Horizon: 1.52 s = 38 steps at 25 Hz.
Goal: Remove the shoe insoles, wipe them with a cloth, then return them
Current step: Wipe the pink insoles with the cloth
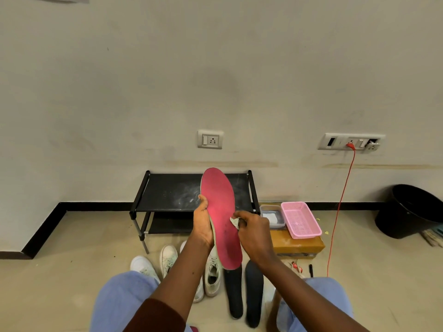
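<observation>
A red insole (221,207) stands almost upright in front of me, toe end up. My left hand (203,224) grips its left edge at mid-length. My right hand (254,233) pinches a small whitish cloth (235,222) against the insole's right edge. Two dark insoles (244,293) lie side by side on the floor between my knees. Several white shoes (167,258) stand on the floor below my left arm; some are partly hidden by it.
A low black shoe rack (167,192) stands against the wall. To its right, a clear container (273,215) and a pink basket (300,219) sit on a yellow-brown box (297,245). A red cable (340,207) hangs from a wall socket. A black bin (410,212) stands far right.
</observation>
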Available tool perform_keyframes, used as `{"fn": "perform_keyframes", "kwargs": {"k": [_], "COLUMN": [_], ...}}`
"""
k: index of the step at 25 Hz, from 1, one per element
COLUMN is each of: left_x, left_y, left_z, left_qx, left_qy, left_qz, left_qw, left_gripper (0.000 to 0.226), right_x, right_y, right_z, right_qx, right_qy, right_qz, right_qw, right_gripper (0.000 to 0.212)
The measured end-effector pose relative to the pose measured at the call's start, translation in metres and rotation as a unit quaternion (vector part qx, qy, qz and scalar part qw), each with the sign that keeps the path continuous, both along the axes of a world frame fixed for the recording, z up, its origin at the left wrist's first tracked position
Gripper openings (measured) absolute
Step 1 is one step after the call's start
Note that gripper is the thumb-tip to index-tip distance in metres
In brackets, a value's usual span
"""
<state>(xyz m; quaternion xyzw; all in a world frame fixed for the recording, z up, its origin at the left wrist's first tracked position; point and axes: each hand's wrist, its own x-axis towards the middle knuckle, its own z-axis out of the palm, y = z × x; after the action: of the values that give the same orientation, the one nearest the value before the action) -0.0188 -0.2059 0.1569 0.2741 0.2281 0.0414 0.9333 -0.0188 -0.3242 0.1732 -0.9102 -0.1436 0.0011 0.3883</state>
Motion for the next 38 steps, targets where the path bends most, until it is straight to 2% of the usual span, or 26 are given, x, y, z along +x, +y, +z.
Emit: {"fn": "perform_keyframes", "kwargs": {"k": [4, 6, 10, 14, 24, 28, 30, 35, 38], "left_x": [-0.004, -0.008, -0.009, -0.003, 0.005, 0.006, 0.007, 0.009, 0.01], "left_y": [-0.002, -0.005, -0.012, -0.003, 0.006, 0.013, 0.018, 0.015, 0.012], "left_z": [-0.001, 0.0, -0.003, -0.005, -0.008, -0.006, -0.005, -0.011, -0.01], "left_qx": [-0.019, -0.034, -0.029, -0.043, -0.054, -0.067, -0.073, -0.12, -0.124], "left_qy": [-0.013, -0.033, -0.052, -0.062, -0.08, -0.088, -0.09, -0.078, -0.072], "left_qz": [-0.034, -0.048, -0.003, 0.036, 0.04, 0.034, 0.025, -0.016, -0.023], "left_qw": [0.999, 0.998, 0.998, 0.997, 0.995, 0.993, 0.993, 0.99, 0.989], "left_gripper": [0.065, 0.061, 0.036, 0.035, 0.033, 0.034, 0.039, 0.068, 0.069], "right_x": [0.01, 0.018, 0.027, 0.026, -0.002, -0.008, -0.006, 0.003, 0.002], "right_y": [0.006, 0.01, 0.018, 0.016, -0.014, -0.022, -0.021, 0.001, 0.016], "right_z": [0.006, 0.01, 0.016, 0.017, -0.004, 0.002, 0.012, 0.032, 0.025], "right_qx": [0.018, 0.036, 0.058, 0.031, 0.103, 0.07, 0.037, 0.028, -0.017], "right_qy": [-0.002, 0.001, 0.002, 0.011, 0.115, 0.161, 0.131, -0.037, -0.071], "right_qz": [-0.017, -0.021, -0.017, 0.024, 0.013, 0.049, 0.056, 0.079, 0.109], "right_qw": [1.0, 0.999, 0.998, 0.999, 0.988, 0.983, 0.989, 0.996, 0.991], "right_gripper": [0.028, 0.026, 0.025, 0.027, 0.025, 0.022, 0.025, 0.026, 0.03]}}
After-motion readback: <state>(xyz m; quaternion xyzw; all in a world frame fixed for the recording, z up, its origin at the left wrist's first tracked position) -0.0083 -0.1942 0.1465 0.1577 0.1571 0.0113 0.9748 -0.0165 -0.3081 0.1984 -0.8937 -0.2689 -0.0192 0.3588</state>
